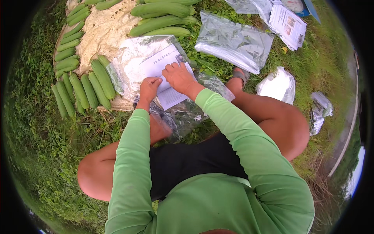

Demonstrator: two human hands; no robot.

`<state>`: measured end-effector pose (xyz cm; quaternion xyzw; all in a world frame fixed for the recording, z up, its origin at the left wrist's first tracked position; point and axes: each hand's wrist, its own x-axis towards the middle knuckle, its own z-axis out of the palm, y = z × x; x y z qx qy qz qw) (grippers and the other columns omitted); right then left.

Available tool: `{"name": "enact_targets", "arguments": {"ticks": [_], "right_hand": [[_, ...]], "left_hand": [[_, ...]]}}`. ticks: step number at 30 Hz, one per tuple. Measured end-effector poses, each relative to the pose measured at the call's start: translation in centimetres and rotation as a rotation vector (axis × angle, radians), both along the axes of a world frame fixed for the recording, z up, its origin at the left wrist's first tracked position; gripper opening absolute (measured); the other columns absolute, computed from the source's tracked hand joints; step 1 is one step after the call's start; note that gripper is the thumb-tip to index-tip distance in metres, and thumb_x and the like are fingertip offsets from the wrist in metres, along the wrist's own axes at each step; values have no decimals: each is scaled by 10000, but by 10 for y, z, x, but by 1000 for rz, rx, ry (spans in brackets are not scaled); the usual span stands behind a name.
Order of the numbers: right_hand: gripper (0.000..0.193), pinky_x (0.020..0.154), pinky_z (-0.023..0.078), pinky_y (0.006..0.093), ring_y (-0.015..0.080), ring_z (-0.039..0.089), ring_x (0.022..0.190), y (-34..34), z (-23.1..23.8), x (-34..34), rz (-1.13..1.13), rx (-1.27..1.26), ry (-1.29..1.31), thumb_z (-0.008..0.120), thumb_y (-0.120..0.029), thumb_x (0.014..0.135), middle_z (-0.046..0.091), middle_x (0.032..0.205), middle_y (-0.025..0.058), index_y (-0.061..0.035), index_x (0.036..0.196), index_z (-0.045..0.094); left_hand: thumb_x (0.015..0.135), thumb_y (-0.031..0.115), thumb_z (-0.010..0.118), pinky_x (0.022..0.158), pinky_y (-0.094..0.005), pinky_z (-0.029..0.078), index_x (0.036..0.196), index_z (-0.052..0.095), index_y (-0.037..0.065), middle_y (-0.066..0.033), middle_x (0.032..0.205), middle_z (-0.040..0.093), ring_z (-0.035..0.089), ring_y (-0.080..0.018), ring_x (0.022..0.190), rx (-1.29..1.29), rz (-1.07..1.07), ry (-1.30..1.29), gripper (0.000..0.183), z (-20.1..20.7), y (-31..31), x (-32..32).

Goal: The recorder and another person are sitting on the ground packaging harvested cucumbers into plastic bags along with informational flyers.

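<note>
A printed sheet of paper (pixel 171 98) lies over a large clear plastic bag (pixel 128 54) spread in front of my legs. With its thumb and fingers together, my left hand (pixel 149 89) grips the sheet's left edge. My right hand (pixel 180 79) has its fingers curled down on the paper's upper part, pressing or pinching it; the fingertips are partly hidden. The sheet seems folded or bent between the two hands. Crumpled clear plastic (pixel 183 123) extends below the paper toward my lap.
Long green gourds (pixel 80 91) lie in rows on a tan cloth (pixel 102 29), with more gourds (pixel 163 11) at the top. A stack of clear bags (pixel 233 43), newspapers (pixel 288 25), a white plastic bag (pixel 277 85) and a crumpled bag (pixel 320 109) rest on the grass to the right.
</note>
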<state>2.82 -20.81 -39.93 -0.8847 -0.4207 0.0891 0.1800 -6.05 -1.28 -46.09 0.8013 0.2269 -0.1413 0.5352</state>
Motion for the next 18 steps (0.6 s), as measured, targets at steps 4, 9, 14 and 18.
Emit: {"name": "enact_targets", "arguments": {"ticks": [4, 9, 14, 18], "right_hand": [[185, 969, 425, 531, 282, 590, 1083, -8, -23, -22, -6, -27, -47, 559, -158, 976, 618, 1069, 54, -114, 1104, 685], [197, 987, 430, 573, 267, 605, 1049, -24, -48, -10, -7, -100, -175, 566, -182, 970, 635, 1063, 51, -115, 1100, 698], [329, 867, 560, 488, 326, 742, 959, -4, 29, 45, 121, -195, 456, 776, -288, 801, 773, 990, 152, -29, 1002, 754], [518, 887, 582, 421, 357, 755, 1039, -16, 97, 82, 11, -203, 819, 846, -358, 671, 790, 1083, 179, -66, 1096, 795]], "left_hand": [[937, 227, 778, 724, -366, 545, 1026, 815, 0, -152, 827, 764, 696, -211, 744, 75, 60, -47, 246, 4, -3, 10], [868, 82, 719, 1106, -485, 435, 1465, 571, 34, -180, 1297, 660, 610, -353, 1246, 613, -282, -235, 616, 32, -40, 10], [811, 103, 774, 1173, -536, 349, 1574, 427, 70, -154, 1311, 641, 593, -335, 1240, 684, -374, -411, 839, 74, -63, 6], [759, 169, 842, 1117, -487, 433, 1637, 320, 73, -166, 1188, 704, 653, -348, 1179, 698, -514, -357, 1026, 107, -65, 47]]}}
